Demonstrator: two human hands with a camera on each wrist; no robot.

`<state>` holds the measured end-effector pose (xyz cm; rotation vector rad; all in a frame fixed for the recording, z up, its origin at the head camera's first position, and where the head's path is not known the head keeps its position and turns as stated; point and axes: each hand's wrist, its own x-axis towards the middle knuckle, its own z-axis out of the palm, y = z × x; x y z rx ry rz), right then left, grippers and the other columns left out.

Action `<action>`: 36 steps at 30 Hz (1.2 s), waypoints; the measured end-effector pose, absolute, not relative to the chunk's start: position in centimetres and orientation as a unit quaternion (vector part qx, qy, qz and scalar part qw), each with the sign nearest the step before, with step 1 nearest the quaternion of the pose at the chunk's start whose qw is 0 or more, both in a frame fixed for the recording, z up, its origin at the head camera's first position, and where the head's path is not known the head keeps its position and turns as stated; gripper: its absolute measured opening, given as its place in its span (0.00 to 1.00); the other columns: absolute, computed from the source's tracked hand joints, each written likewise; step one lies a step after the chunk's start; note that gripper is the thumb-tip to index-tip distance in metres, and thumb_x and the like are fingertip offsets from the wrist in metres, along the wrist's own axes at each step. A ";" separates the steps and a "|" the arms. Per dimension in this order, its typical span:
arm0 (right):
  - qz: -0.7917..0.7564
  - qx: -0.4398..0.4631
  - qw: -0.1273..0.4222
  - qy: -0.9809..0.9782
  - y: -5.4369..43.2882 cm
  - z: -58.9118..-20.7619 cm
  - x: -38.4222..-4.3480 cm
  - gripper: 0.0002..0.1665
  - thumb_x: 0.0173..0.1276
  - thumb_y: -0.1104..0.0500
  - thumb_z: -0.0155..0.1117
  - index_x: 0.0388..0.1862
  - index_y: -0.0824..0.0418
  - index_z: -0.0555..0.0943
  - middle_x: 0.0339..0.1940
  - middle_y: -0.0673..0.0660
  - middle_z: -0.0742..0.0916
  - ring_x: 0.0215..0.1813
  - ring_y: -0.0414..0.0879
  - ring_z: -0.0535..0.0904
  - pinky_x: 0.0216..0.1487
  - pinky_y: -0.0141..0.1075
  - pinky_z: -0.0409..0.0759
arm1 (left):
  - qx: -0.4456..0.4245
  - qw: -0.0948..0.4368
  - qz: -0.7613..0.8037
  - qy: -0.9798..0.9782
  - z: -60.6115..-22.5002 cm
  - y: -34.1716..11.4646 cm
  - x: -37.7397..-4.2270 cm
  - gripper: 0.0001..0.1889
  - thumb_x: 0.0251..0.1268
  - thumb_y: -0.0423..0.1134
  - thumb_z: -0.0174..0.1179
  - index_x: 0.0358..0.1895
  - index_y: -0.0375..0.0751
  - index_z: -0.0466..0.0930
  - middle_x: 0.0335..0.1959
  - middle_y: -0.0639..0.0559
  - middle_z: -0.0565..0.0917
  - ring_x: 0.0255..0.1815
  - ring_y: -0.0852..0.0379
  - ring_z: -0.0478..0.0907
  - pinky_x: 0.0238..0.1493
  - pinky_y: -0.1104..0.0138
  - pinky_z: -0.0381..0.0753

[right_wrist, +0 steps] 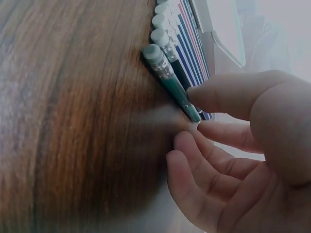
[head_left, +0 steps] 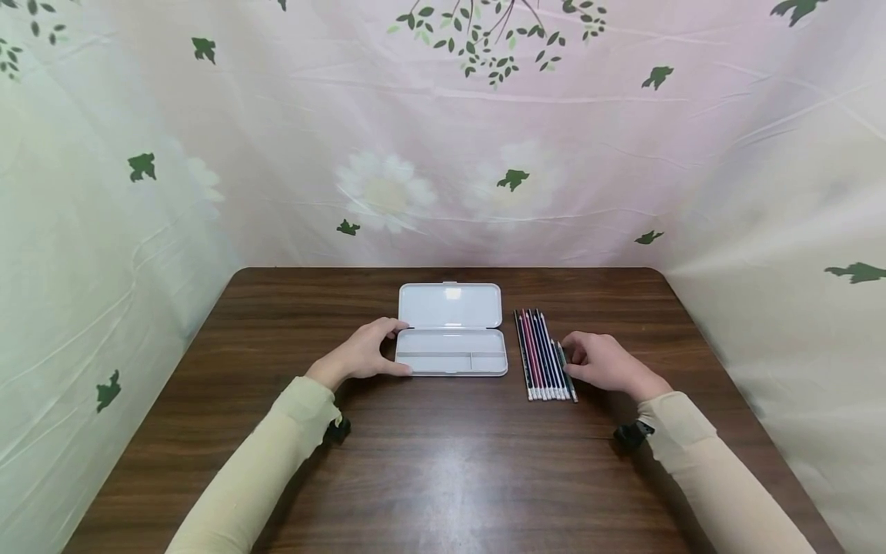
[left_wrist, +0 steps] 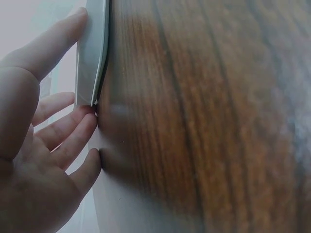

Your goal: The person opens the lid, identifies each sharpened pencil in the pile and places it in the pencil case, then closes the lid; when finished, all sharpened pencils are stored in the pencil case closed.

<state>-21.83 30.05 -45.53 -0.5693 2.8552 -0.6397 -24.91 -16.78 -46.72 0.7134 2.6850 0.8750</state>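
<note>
A white pencil case (head_left: pixel 450 340) lies with its lid (head_left: pixel 450 304) folded back; thin dividers split its bare tray. My left hand (head_left: pixel 360 350) spans the case's left end, thumb at the near corner and fingers toward the hinge side. In the left wrist view the thumb lies along the case wall (left_wrist: pixel 91 58). To the right of the case, several pencils (head_left: pixel 536 358) lie side by side, white erasers toward me. My right hand (head_left: pixel 609 363) pinches the short green pencil (right_wrist: pixel 174 87) at the row's right edge between thumb and index finger; its other fingers curl near the wood.
The brown wooden table (head_left: pixel 429 462) carries the case and pencils near its middle. Patterned cloth (head_left: pixel 443 154) hangs behind it and on both sides. A dark wrist camera (head_left: pixel 631 436) sits under the right sleeve and another (head_left: pixel 338 431) under the left.
</note>
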 end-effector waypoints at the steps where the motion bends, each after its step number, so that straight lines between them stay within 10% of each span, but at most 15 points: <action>1: -0.214 -0.187 0.080 0.955 30.0 -45.5 -21.8 0.23 0.68 0.62 0.73 0.58 0.71 0.80 0.31 0.52 0.87 0.33 0.42 0.80 0.34 0.38 0.79 | 0.244 0.114 0.300 0.915 -46.7 -16.8 -24.9 0.48 0.54 0.58 0.80 0.75 0.42 0.70 0.69 0.45 0.76 0.66 0.47 0.75 0.68 0.52 0.75; 36: -0.213 -0.134 0.044 0.967 29.8 -44.4 -22.1 0.11 0.66 0.67 0.69 0.47 0.68 0.84 0.36 0.58 0.88 0.38 0.50 0.83 0.41 0.48 0.84 | 0.249 0.112 0.304 0.913 -47.0 -16.9 -25.2 0.47 0.54 0.57 0.80 0.74 0.41 0.71 0.69 0.45 0.76 0.66 0.46 0.74 0.69 0.51 0.74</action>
